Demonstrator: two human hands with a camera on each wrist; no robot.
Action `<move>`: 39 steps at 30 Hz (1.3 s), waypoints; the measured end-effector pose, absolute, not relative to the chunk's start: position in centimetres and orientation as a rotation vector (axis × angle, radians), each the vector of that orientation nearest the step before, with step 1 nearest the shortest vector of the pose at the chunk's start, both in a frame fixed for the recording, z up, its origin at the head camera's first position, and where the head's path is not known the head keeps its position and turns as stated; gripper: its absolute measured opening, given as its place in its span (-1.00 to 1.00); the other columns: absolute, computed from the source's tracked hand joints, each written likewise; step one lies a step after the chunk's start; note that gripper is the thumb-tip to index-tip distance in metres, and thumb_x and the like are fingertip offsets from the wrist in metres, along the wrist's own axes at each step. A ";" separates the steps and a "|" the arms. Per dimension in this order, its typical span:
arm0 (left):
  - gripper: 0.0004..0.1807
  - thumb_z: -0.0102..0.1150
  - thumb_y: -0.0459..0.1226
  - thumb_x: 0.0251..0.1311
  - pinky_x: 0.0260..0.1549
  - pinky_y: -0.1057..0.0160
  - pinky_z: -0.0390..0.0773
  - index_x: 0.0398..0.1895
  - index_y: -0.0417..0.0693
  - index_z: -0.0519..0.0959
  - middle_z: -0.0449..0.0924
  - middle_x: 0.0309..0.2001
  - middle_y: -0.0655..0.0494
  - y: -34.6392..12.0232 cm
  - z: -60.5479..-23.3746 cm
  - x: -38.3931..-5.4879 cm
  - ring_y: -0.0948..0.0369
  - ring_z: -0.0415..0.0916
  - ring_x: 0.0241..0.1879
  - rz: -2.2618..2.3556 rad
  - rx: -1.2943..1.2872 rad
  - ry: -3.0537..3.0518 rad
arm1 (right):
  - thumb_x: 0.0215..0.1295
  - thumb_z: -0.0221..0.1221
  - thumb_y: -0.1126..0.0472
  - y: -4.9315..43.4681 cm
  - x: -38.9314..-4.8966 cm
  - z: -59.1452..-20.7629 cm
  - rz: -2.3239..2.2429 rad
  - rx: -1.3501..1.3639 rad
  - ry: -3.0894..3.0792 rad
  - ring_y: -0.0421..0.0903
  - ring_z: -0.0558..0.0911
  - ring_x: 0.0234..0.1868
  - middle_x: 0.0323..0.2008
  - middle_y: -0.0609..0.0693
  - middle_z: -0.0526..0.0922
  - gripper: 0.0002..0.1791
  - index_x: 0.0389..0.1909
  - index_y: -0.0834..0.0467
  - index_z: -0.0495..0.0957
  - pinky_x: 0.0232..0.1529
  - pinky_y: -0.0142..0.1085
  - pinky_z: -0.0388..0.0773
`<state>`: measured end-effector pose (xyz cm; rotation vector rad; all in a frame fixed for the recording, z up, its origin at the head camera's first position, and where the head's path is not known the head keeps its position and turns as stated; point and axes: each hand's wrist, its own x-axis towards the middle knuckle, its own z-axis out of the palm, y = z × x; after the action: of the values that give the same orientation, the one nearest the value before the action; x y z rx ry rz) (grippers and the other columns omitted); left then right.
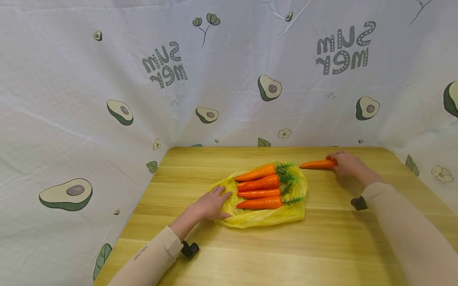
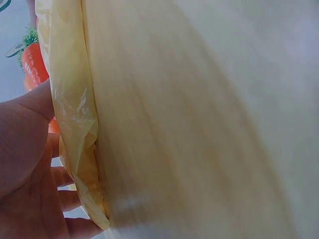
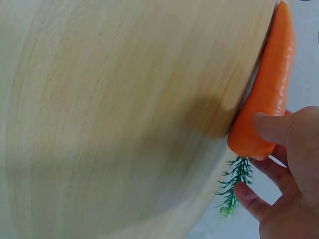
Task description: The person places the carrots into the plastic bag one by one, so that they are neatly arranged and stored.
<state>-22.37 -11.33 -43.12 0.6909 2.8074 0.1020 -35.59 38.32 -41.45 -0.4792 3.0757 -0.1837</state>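
Note:
Several orange carrots [image 1: 260, 193] with green frilly tops lie side by side on a crumpled yellow plastic bag [image 1: 250, 221]. My left hand [image 1: 212, 203] rests on the bag's left end, fingers spread and touching its folded rim; in the left wrist view the rim hides part of the fingers. At the back right, my right hand [image 1: 346, 163] grips another carrot [image 1: 318, 164] by its thick end, thumb on one side. That carrot [image 3: 266, 94] points left toward the bag, and its green sprig [image 3: 234, 186] shows beside my fingers in the right wrist view.
The light wooden table [image 1: 272, 254] ends at a back edge near the right hand. Behind it hangs a pale curtain [image 1: 229, 79] printed with avocados, leaves and lettering. A black wrist strap piece [image 1: 189, 250] sits under the left sleeve.

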 end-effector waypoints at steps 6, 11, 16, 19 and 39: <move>-0.14 0.24 0.15 0.28 0.40 -0.20 0.25 0.56 0.08 0.21 0.05 0.57 -0.10 -11.3 -43.0 -22.4 -0.09 0.04 0.55 0.103 0.685 2.799 | 0.25 0.15 0.40 38.3 -35.4 -41.5 -0.184 -0.503 3.081 0.44 0.52 0.03 0.10 0.51 0.48 -0.55 0.18 0.39 0.50 0.10 0.40 0.41; -0.13 0.23 0.16 0.29 0.41 -0.20 0.24 0.57 0.09 0.19 0.05 0.58 -0.10 -11.3 -43.1 -22.4 -0.10 0.03 0.55 0.095 0.688 2.800 | 0.26 0.18 0.38 38.3 -35.2 -41.4 -0.168 -0.514 3.081 0.42 0.53 0.00 0.09 0.50 0.50 -0.56 0.17 0.40 0.51 0.09 0.40 0.41; -0.13 0.23 0.17 0.29 0.41 -0.19 0.25 0.57 0.09 0.19 0.04 0.58 -0.10 -11.3 -43.2 -22.3 -0.09 0.03 0.55 0.088 0.692 2.807 | 0.27 0.19 0.38 38.3 -35.0 -41.3 -0.167 -0.512 3.084 0.43 0.53 0.03 0.10 0.51 0.50 -0.55 0.18 0.40 0.50 0.10 0.42 0.40; -0.13 0.23 0.17 0.28 0.40 -0.19 0.26 0.57 0.09 0.19 0.05 0.57 -0.10 -11.4 -43.2 -22.3 -0.09 0.04 0.55 0.089 0.693 2.811 | 0.27 0.20 0.37 38.4 -35.0 -41.4 -0.167 -0.519 3.086 0.43 0.53 0.03 0.10 0.51 0.50 -0.55 0.18 0.39 0.50 0.09 0.42 0.39; -0.13 0.21 0.19 0.29 0.39 -0.19 0.29 0.57 0.10 0.18 0.04 0.58 -0.09 -11.5 -43.5 -22.6 -0.08 0.05 0.55 0.061 0.700 2.816 | 0.29 0.24 0.32 38.3 -34.0 -39.5 -0.161 -0.581 3.104 0.26 0.59 -0.18 0.00 0.45 0.56 -0.55 0.18 0.38 0.51 -0.09 0.32 0.52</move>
<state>-22.55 -11.46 -43.49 0.7002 2.8159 0.0614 -33.98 38.27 -39.52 -0.5813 3.1037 -0.1612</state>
